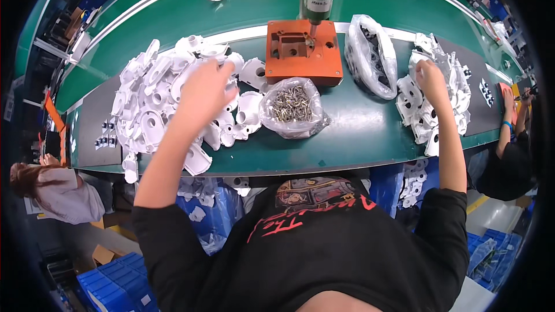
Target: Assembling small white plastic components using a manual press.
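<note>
Here, left hand (205, 88), blurred, over left white-part heap (152, 132); right hand (432, 82), curled, over right white-part heap (459, 97); cannot tell whether either holds anything. Orange block (303, 71) between on surface (364, 133), nearer left.

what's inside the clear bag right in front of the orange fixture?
The clear bag holds a heap of small metal pieces, screw-like, silver- and brass-toned. Only the top layer shows; those pieces cover whatever lies deeper, and the bag's bottom can't be seen.
</note>
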`<state>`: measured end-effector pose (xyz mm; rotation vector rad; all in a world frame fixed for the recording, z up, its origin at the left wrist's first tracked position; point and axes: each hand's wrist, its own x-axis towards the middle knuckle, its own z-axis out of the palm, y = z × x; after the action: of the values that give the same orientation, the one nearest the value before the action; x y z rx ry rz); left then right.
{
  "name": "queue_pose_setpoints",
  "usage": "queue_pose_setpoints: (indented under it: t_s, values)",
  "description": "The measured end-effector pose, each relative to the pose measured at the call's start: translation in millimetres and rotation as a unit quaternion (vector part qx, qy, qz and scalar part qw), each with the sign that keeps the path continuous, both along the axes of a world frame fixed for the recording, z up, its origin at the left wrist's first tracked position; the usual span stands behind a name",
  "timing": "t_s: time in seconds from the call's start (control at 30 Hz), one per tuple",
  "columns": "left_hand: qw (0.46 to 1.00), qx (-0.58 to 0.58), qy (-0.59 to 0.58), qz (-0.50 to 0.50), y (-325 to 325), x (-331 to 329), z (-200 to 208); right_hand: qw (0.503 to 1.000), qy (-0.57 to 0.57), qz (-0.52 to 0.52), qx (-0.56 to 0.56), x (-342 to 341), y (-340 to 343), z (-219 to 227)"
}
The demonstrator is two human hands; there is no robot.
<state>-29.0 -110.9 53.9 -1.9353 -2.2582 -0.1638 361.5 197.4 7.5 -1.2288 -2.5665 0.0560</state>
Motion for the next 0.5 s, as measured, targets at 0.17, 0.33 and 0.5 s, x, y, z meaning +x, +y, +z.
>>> queue_pose_setpoints:
  t_s: [0.17,0.33,0.5]
  values:
    - [0.995,-0.066,-0.080,0.009,-32,44,-26,0.989,0.135,0.034,0.038,-14,-15,29]
    - [0.972,-0.098,-0.202,0.070,-31,34,-47,0.896,0.399,0.102,-0.166,-27,-51,48]
    - [0.961,-0.065,-0.267,0.022,-34,22,-27,0.726,0.557,0.142,-0.378,-38,-80,10]
